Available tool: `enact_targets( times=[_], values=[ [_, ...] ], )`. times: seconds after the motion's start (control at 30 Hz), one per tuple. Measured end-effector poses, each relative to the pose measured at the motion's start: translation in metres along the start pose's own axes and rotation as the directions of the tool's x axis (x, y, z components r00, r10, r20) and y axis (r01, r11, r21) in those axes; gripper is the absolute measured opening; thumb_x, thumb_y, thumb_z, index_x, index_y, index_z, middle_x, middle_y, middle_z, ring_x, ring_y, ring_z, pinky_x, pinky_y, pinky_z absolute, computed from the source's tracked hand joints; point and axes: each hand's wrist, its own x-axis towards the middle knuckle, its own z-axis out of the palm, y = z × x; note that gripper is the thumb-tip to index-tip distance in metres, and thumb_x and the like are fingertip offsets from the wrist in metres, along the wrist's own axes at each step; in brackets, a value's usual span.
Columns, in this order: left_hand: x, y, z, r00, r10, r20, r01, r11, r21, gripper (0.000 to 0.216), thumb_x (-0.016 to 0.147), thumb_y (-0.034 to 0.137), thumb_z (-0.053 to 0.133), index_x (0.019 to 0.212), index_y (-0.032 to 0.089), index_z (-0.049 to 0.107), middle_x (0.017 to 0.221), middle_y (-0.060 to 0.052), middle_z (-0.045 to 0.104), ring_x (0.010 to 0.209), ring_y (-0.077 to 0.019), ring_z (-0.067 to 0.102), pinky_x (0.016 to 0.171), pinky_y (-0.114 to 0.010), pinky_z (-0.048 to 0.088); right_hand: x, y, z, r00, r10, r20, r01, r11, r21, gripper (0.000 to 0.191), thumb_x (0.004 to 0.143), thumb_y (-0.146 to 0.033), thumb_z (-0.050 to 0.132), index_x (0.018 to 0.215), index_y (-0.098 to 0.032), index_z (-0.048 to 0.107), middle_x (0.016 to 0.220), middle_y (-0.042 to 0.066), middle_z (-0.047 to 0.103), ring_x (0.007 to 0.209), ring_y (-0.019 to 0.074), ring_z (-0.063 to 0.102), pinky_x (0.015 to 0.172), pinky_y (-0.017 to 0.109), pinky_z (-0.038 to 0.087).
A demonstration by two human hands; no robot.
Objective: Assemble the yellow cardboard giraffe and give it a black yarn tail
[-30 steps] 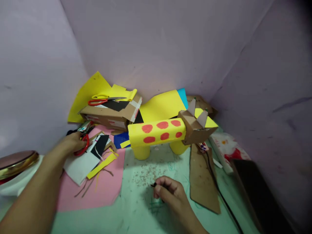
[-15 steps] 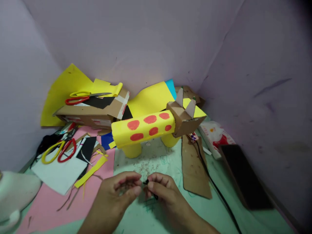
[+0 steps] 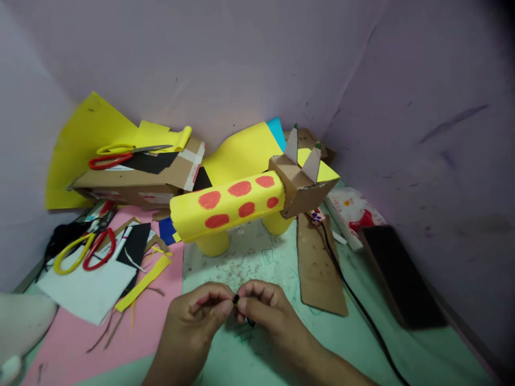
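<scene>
My left hand [image 3: 197, 316] and my right hand [image 3: 271, 311] meet low in the middle of the view, fingertips almost touching. Between them is a small black strand [image 3: 236, 299], pinched by both thumbs and forefingers. One end of it curls below the right fingers; the rest is hidden. Just beyond stands a paper animal [image 3: 231, 209] with a yellow tube body, red spots and yellow legs. Its brown cardboard head [image 3: 301, 187] carries two pointed grey ears.
At left, scissors [image 3: 90, 246], white paper [image 3: 86, 284] and yellow strips lie over pink paper [image 3: 137, 348]. More scissors [image 3: 131, 153] rest on a cardboard box [image 3: 132, 185]. At right are a cardboard piece [image 3: 322, 268], a black cable [image 3: 362, 311] and a phone [image 3: 402, 276].
My left fingers have closed in on the black strand, which my right hand was holding before. The hands have come together, and the view has shifted slightly.
</scene>
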Motion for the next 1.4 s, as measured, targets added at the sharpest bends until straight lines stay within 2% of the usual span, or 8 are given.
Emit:
enact_targets(
  times=[0.17, 0.27, 0.37, 0.6, 0.77, 1.03, 1.3, 1.4],
  values=[
    [0.001, 0.004, -0.001, 0.975, 0.218, 0.038, -0.221, 0.961, 0.165, 0.020, 0.081, 0.024, 0.051, 0.062, 0.019, 0.057, 0.075, -0.003, 0.064, 0.073, -0.0143, 0.062, 0.064, -0.019, 0.047, 0.001, 0.001, -0.001, 1.000, -0.009, 0.001, 0.009, 0.999, 0.045, 0.019, 0.058, -0.030, 0.071, 0.060, -0.014, 0.061, 0.051, -0.001, 0.057, 0.052, 0.0097, 0.045, 0.057, 0.025, 0.032],
    [0.000, 0.002, -0.001, 0.962, 0.258, 0.084, -0.271, 0.938, 0.217, 0.021, 0.084, 0.023, 0.049, 0.065, 0.020, 0.057, 0.083, -0.003, 0.063, 0.083, -0.0144, 0.060, 0.071, -0.020, 0.045, 0.001, 0.001, -0.002, 1.000, -0.009, 0.010, 0.009, 0.999, 0.052, 0.016, 0.058, -0.028, 0.070, 0.060, -0.014, 0.062, 0.051, -0.001, 0.058, 0.051, 0.0095, 0.046, 0.056, 0.025, 0.032],
    [-0.001, -0.001, -0.001, 0.957, 0.277, 0.084, -0.289, 0.921, 0.260, 0.021, 0.084, 0.019, 0.050, 0.065, 0.020, 0.059, 0.084, -0.003, 0.063, 0.084, -0.0144, 0.060, 0.074, -0.020, 0.045, 0.001, 0.002, -0.003, 1.000, -0.002, 0.026, 0.001, 0.999, 0.036, 0.016, 0.057, -0.028, 0.071, 0.061, -0.014, 0.064, 0.051, 0.000, 0.060, 0.051, 0.0095, 0.047, 0.056, 0.025, 0.032],
    [0.000, 0.003, -0.001, 0.953, 0.303, 0.031, -0.301, 0.923, 0.241, 0.015, 0.078, 0.015, 0.059, 0.064, 0.021, 0.061, 0.071, -0.001, 0.067, 0.069, -0.0145, 0.063, 0.064, -0.020, 0.048, 0.000, -0.001, -0.003, 0.999, 0.026, 0.040, -0.027, 0.999, 0.024, 0.022, 0.054, -0.032, 0.077, 0.059, -0.014, 0.066, 0.048, -0.001, 0.060, 0.046, 0.0082, 0.046, 0.051, 0.024, 0.030],
    [0.001, 0.006, -0.003, 0.969, 0.247, -0.013, -0.237, 0.943, 0.233, 0.007, 0.072, 0.015, 0.065, 0.069, 0.022, 0.066, 0.070, -0.002, 0.068, 0.066, -0.0155, 0.064, 0.060, -0.020, 0.049, -0.001, 0.001, -0.004, 0.997, 0.015, 0.079, -0.017, 1.000, 0.016, 0.024, 0.053, -0.033, 0.079, 0.057, -0.013, 0.066, 0.047, -0.001, 0.061, 0.045, 0.0077, 0.047, 0.051, 0.023, 0.031],
    [0.002, 0.001, -0.006, 0.950, 0.291, 0.110, -0.308, 0.932, 0.193, 0.015, 0.080, 0.018, 0.060, 0.081, 0.026, 0.073, 0.076, -0.003, 0.065, 0.071, -0.0154, 0.063, 0.063, -0.021, 0.047, -0.002, -0.003, -0.005, 0.993, 0.034, 0.112, -0.033, 0.999, -0.010, 0.028, 0.052, -0.037, 0.080, 0.055, -0.014, 0.065, 0.045, -0.002, 0.060, 0.042, 0.0059, 0.044, 0.048, 0.022, 0.031],
    [-0.001, -0.004, -0.006, 0.922, 0.362, 0.141, -0.386, 0.892, 0.235, 0.018, 0.082, 0.014, 0.054, 0.071, 0.022, 0.065, 0.071, -0.003, 0.061, 0.065, -0.0143, 0.059, 0.059, -0.021, 0.043, -0.003, -0.002, -0.005, 0.991, 0.061, 0.121, -0.057, 0.998, -0.041, 0.036, 0.048, -0.043, 0.083, 0.057, -0.013, 0.066, 0.047, -0.001, 0.060, 0.042, 0.0066, 0.046, 0.048, 0.022, 0.032],
    [-0.001, -0.005, -0.006, 0.939, 0.335, 0.072, -0.343, 0.924, 0.168, 0.016, 0.083, 0.018, 0.053, 0.069, 0.020, 0.059, 0.070, -0.002, 0.059, 0.066, -0.0144, 0.057, 0.061, -0.021, 0.043, -0.002, -0.002, -0.006, 0.985, -0.026, 0.168, 0.028, 1.000, -0.010, 0.037, 0.060, -0.048, 0.077, 0.062, -0.012, 0.069, 0.052, 0.001, 0.061, 0.049, 0.0095, 0.050, 0.053, 0.025, 0.037]
  ],
)
